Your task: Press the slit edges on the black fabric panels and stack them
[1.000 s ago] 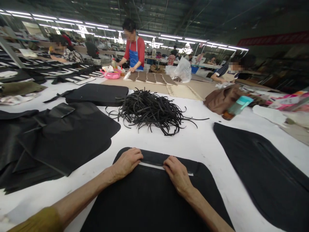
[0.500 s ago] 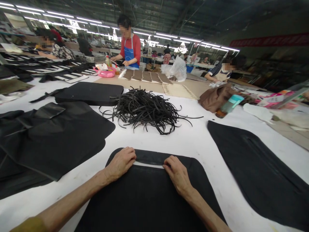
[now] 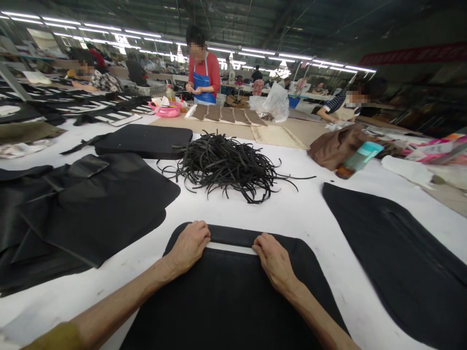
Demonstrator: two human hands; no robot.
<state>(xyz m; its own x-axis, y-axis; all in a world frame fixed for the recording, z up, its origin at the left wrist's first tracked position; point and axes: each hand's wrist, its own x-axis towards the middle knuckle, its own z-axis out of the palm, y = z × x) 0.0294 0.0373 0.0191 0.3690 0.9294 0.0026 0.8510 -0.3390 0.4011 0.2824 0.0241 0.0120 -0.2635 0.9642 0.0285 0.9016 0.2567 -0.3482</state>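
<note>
Black, flat, round-cornered sheet panel, leather-like or coated cloth, lies flat on the white, smudged tabletop right in front of the person, near end running out of view. Narrow white band runs across it near the far edge; slot or tape, can't tell. Bare left hand on the band's left part, bare right hand on its right part, well apart. Fingers on both bent and bunched, tips down at the band; whether they pinch the material or only press, can't tell, thumbs mostly hidden. Panel looks thin, light, bendy, probably not fragile; smooth face may slide on the table. Best hold likely the far border by the band, one hand toward each end, kept level so it doesn't crease. Beyond: heap of thin black strips. Left: overlapping black, creased sheets. Right: another black, round-cornered panel, apart.
</note>
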